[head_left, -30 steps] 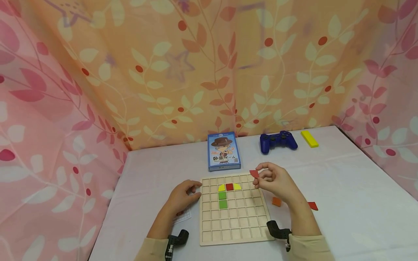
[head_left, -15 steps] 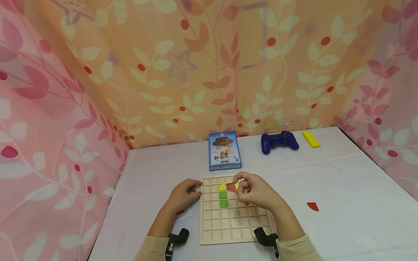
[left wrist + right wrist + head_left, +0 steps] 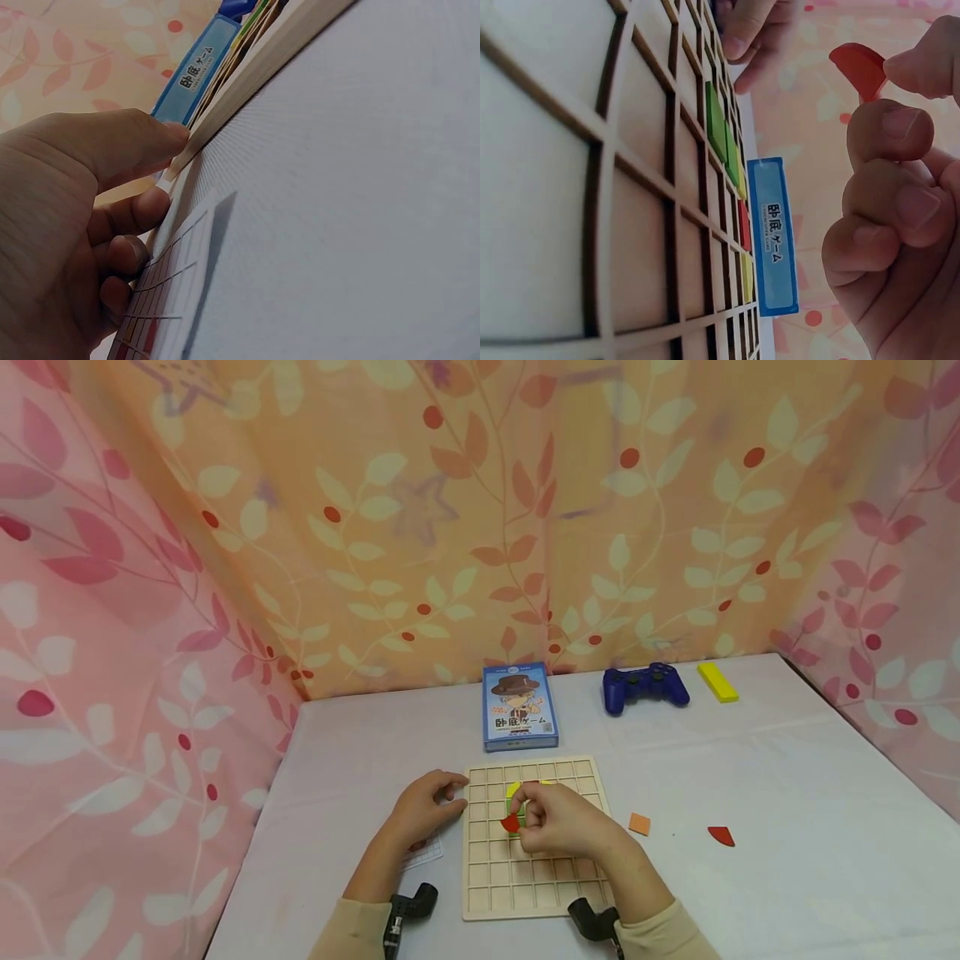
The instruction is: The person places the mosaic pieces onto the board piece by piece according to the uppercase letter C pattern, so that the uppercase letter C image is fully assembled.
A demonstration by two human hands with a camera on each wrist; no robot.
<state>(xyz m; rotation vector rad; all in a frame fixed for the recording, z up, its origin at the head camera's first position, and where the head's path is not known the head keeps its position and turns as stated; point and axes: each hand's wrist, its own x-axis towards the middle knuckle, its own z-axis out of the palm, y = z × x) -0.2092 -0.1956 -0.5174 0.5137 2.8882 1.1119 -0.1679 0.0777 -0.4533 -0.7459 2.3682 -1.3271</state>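
The right hand [image 3: 558, 822] pinches a red piece [image 3: 511, 823] over the wooden grid board [image 3: 525, 877]; the left hand [image 3: 423, 810] curls its grip round the board's left edge.

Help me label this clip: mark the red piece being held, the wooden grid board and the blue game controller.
red piece [image 3: 511, 823], head view, its visible curved part.
wooden grid board [image 3: 525, 889], head view, bare lower cells.
blue game controller [image 3: 645, 684], head view, middle of body.

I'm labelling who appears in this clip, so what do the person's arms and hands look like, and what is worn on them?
Both hands are bare, with no rings or gloves visible. The left hand and right hand come out of long beige sleeves. At each wrist sits a small black camera mount, the right one just below the cuff. No cables or markings show.
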